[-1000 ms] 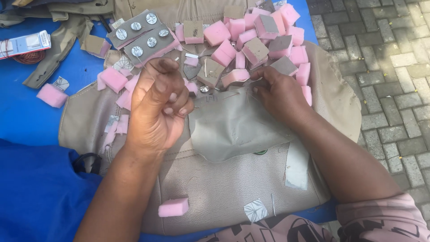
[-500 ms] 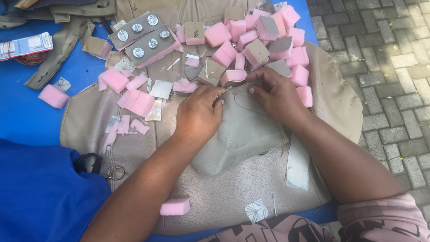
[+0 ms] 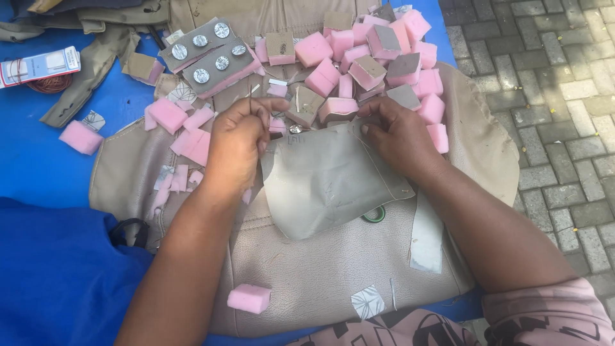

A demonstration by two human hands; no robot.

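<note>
A grey leatherette piece [image 3: 323, 182] lies flat on a beige seat cover [image 3: 307, 282], its rounded end toward the person and its straight edge toward the foam pile. The left hand [image 3: 238, 144] pinches a thin needle at that edge, grip clenched; the right hand [image 3: 398, 134] presses the top corner down, fingers flat. Pink foam blocks [image 3: 359, 57] crowd just beyond, one stray block [image 3: 249, 298] nearer. A strip with metal buttons [image 3: 208, 52] lies behind. Blue sheet [image 3: 38, 166] underneath, paving bricks [image 3: 551, 96] beside.
</note>
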